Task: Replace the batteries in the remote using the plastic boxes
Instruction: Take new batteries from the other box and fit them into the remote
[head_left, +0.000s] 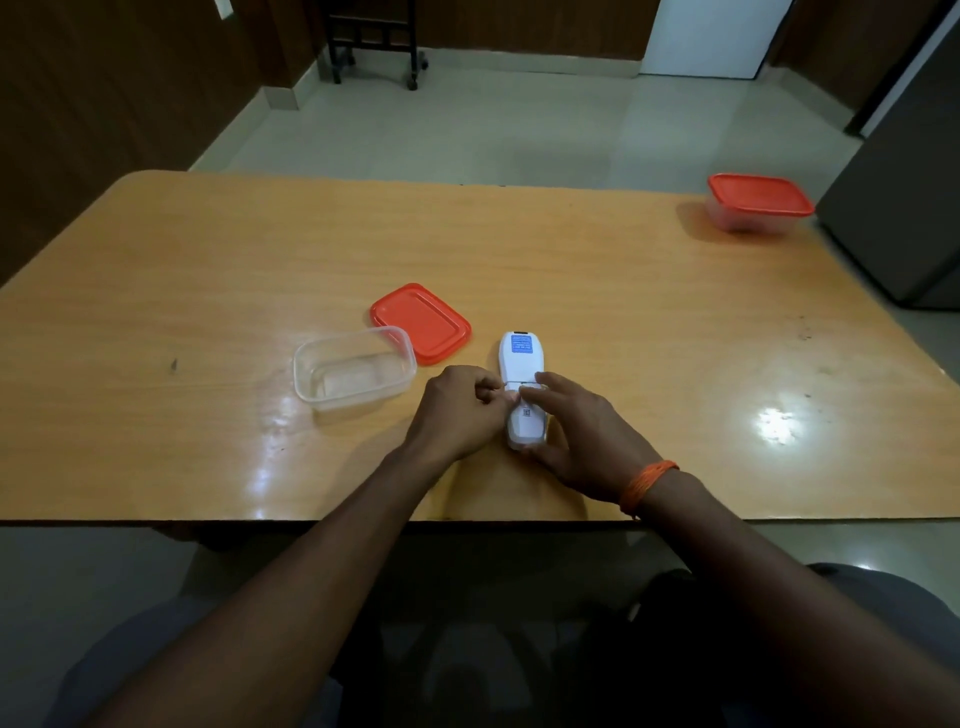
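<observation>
A white remote (521, 364) lies face down on the wooden table (208, 260), a blue label at its far end. My right hand (576, 436) holds its near end, fingers on the back cover. My left hand (460, 410) presses fingertips at the cover's seam from the left. An uncovered clear plastic box (354, 366) stands left of the remote, and it looks empty. Its red lid (421, 323) lies flat just behind it. A second clear box with a red lid on it (759, 202) sits at the far right of the table.
A dark grey cabinet (904, 197) stands against the table's right side. A black wheeled stand (371, 39) is on the floor beyond the far edge. My lap is below the near table edge (260, 519).
</observation>
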